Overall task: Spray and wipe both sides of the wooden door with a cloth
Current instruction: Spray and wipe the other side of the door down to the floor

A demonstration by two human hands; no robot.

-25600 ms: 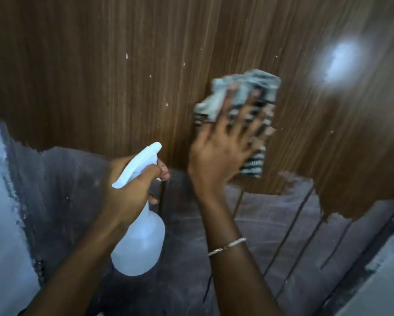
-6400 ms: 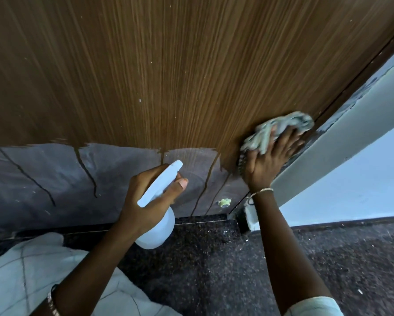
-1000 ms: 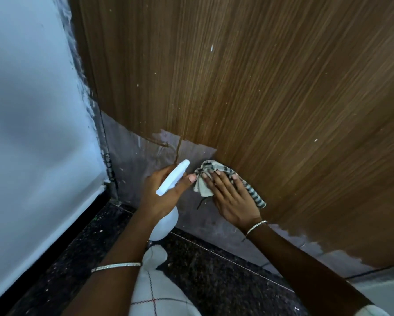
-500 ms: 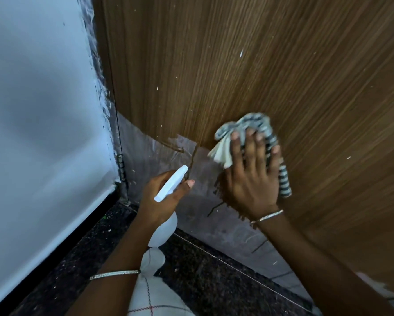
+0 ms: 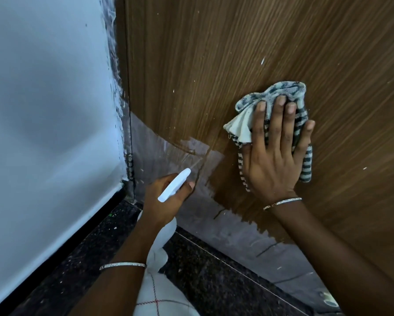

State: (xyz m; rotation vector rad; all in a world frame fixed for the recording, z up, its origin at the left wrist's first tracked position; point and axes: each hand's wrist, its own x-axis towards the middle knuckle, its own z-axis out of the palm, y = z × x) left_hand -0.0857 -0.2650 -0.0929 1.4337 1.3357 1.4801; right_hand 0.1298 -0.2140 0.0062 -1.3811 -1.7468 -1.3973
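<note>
The wooden door (image 5: 214, 65) fills the upper right of the head view, brown with fine grain and small white specks. Along its bottom runs a grey strip (image 5: 237, 233) where the veneer is torn away. My right hand (image 5: 273, 156) presses a bunched striped cloth (image 5: 271, 96) flat against the door, fingers straight and pointing up. My left hand (image 5: 166, 197) grips a white spray bottle (image 5: 174, 185) by its neck, lower left of the cloth, nozzle toward the grey strip. The bottle's body is mostly hidden behind my wrist.
A pale blue wall (image 5: 48, 110) stands on the left and meets the door at a rough painted edge (image 5: 120, 92). Dark speckled floor (image 5: 203, 270) lies below. My white checked garment (image 5: 159, 293) shows at the bottom centre.
My right hand has carried the cloth up the door, from the grey strip beside the bottle onto the wood grain. The left hand and bottle have stayed about where they were.
</note>
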